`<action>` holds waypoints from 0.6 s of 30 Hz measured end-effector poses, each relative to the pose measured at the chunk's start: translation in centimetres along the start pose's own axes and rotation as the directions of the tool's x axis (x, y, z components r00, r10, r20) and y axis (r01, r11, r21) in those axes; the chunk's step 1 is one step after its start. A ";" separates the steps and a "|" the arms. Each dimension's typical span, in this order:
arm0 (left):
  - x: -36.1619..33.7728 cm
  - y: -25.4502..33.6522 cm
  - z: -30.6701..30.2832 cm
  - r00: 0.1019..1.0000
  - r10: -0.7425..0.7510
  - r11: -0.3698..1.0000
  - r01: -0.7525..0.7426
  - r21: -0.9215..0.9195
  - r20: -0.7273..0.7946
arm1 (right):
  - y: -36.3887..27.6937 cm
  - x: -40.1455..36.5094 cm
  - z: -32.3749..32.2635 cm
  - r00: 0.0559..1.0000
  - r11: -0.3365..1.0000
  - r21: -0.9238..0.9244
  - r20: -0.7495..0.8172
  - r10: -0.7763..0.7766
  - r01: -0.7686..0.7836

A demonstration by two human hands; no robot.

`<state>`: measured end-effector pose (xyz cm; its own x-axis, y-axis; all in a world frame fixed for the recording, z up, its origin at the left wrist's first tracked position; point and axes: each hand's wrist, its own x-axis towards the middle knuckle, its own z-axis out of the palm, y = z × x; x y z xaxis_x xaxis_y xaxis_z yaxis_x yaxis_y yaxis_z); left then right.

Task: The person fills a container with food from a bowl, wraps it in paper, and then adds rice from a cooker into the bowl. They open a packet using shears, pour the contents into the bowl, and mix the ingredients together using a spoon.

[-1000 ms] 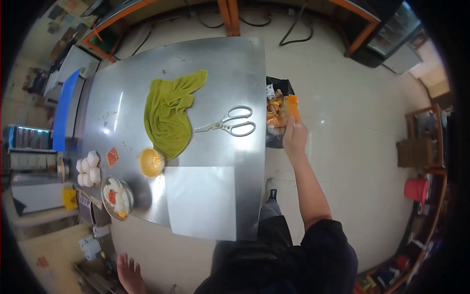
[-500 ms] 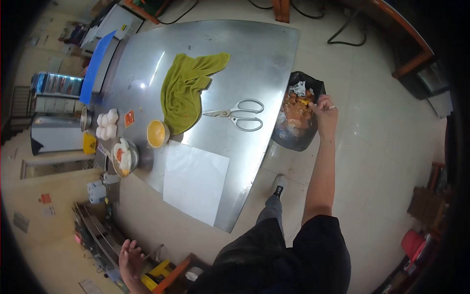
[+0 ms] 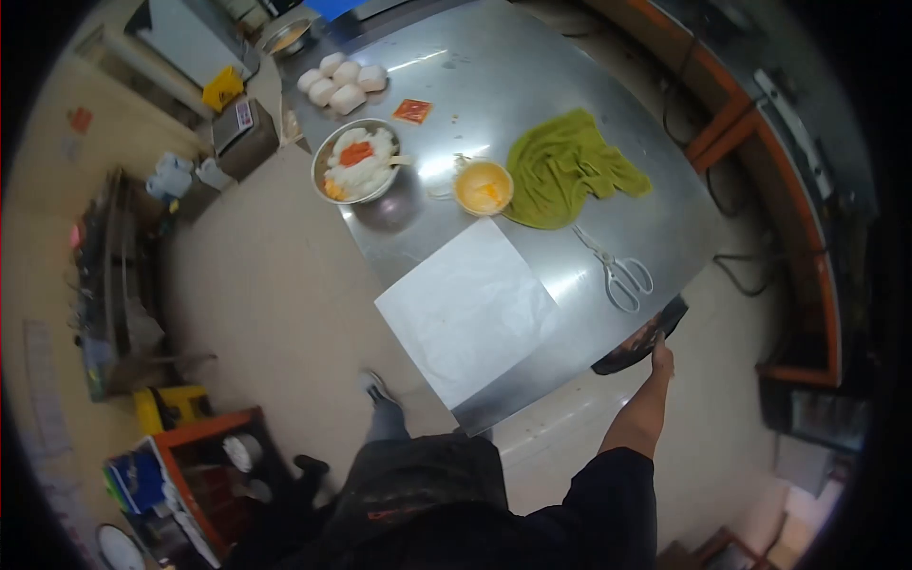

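Observation:
My right hand [image 3: 664,357] reaches out at the table's right edge, over the rim of a black-lined waste bin [image 3: 617,362] that is partly hidden under the tabletop. Its fingers are too small and blurred to show whether they hold anything. Nearest on the table are silver scissors [image 3: 622,282], their handles toward the hand. Beside them lies a crumpled green towel [image 3: 562,180], touching a small bowl [image 3: 484,187] with yellow-orange contents. A white sheet of paper [image 3: 467,309] lies flat at the near corner. My left hand is out of view.
A metal bowl [image 3: 356,161] with white and orange-red food stands on the steel table's left edge. Behind it sit several white rounded lumps [image 3: 343,83] and a small red packet [image 3: 412,111]. An orange-framed shelf [image 3: 214,484] stands at lower left.
The view has swung left, so the table sits rotated and the bin shows less. My right hand stays by the bin but its pinching fingers are less visible. My left hand has left the view.

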<state>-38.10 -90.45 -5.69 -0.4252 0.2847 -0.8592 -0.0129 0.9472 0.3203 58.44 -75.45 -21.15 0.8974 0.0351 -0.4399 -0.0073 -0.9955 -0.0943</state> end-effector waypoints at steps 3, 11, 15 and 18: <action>4.3 0.5 1.5 0.998 -0.067 0.993 0.067 -0.100 0.006 | -1.9 -1.9 -5.2 0.941 0.998 0.045 -0.336 0.050 -0.037; 21.8 8.6 -4.2 0.992 -0.081 0.971 0.057 -0.232 -0.096 | -28.6 -39.7 -15.8 0.473 0.432 0.222 -0.594 -0.651 0.874; 31.3 27.2 -3.3 0.937 0.330 0.924 -0.345 -0.163 -0.110 | -43.8 -49.6 -7.8 0.398 0.398 -0.010 0.011 -0.917 0.917; 25.2 47.1 2.7 0.780 0.613 0.788 -0.594 -0.160 0.124 | -47.7 -49.8 -2.5 0.415 0.373 -0.208 0.220 -0.883 0.904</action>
<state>-46.97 -38.28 -13.33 -0.2274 0.8213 -0.5232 0.0981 0.5539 0.8268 15.25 -29.94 7.48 0.2820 0.9128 -0.2954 0.9003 -0.3581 -0.2473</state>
